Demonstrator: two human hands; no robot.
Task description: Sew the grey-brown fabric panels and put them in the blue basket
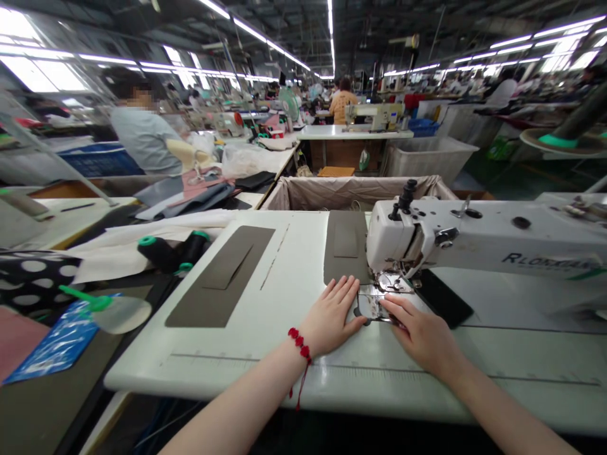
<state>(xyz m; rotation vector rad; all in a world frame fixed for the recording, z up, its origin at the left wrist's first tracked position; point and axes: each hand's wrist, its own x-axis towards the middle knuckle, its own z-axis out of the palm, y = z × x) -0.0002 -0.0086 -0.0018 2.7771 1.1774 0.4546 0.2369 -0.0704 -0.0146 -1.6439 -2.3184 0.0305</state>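
My left hand (332, 318) lies flat on the white sewing table (284, 341), fingers stretched out. Its fingertips touch the lower edge of a brown-grey panel with a patch pocket (345, 233), and its thumb rests beside the metal needle plate (368, 303). To the right, my right hand (424, 338) has its fingers extended over the plate's right side, below the presser foot; its thumb is hidden. I see nothing held in either hand. The white sewing machine (478, 240) stands over the panel's right edge. A second brown-grey panel (220, 275) lies at the left.
A black phone-like slab (443, 297) lies under the machine arm. Black thread cones (164, 253), a green-handled round tool (121, 313) and fabric pieces sit on the left. Behind the table stands a cloth-lined bin (308, 193). A co-worker (145, 136) sits at the far left.
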